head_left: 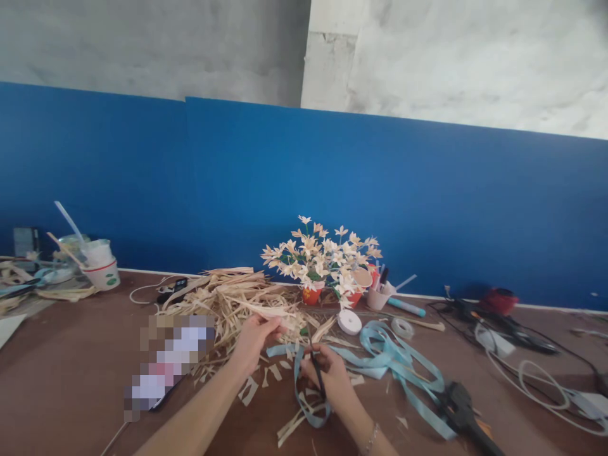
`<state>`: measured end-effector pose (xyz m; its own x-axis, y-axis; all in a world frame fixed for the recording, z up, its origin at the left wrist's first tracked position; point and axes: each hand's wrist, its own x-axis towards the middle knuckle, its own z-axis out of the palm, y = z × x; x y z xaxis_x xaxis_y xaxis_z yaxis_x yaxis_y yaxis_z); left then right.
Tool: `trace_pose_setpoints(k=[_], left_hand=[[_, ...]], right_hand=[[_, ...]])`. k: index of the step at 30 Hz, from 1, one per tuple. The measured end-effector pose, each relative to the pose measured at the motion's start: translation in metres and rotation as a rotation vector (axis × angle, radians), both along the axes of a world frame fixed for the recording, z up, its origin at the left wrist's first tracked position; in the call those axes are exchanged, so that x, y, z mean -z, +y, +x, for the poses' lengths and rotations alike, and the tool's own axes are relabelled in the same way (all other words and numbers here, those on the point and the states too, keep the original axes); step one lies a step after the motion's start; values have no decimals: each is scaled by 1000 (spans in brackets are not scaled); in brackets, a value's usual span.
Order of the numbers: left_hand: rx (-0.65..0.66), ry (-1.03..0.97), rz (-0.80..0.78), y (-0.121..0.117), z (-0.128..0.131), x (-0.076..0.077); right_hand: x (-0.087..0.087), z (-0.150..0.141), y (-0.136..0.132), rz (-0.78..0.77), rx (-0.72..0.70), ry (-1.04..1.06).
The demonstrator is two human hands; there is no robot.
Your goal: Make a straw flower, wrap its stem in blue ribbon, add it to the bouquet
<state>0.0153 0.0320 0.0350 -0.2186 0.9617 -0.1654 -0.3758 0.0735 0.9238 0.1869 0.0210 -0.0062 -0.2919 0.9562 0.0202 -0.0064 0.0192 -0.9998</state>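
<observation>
My left hand (254, 345) pinches a pale strip of dried husk (266, 310) between thumb and fingers, over the front of a loose husk pile (223, 294). Close on its right, my right hand (335, 377) is wrapped round dark scissors (318, 372), their blades pointing away from me. Light blue ribbon (380, 361) lies in loops right of this hand, and a length of it curls below the scissors. Small cut husk scraps (249, 389) are scattered on the table between and below my hands. Behind them stand cream flowers (318, 253) in small red pots (311, 294).
A black glue gun (460, 408) lies at the front right, near white cables (527, 386). A white ribbon spool (349, 322) and a pen cup (379, 296) stand near the flowers. Left are a pixelated, phone-like object (166, 373) and a paper cup (102, 275). A blue partition (228, 183) borders the table.
</observation>
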Motion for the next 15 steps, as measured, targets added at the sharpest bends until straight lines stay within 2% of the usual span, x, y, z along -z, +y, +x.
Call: trace_pose_setpoints(k=[4, 8, 15], left_hand=[[168, 111, -24, -5, 9, 4], [361, 208, -1, -11, 18, 9], [413, 340, 8, -16, 23, 10]], right_hand=[[-8, -4, 1, 97, 107, 148], [-10, -4, -1, 142, 143, 188], [-7, -5, -3, 105, 146, 218]])
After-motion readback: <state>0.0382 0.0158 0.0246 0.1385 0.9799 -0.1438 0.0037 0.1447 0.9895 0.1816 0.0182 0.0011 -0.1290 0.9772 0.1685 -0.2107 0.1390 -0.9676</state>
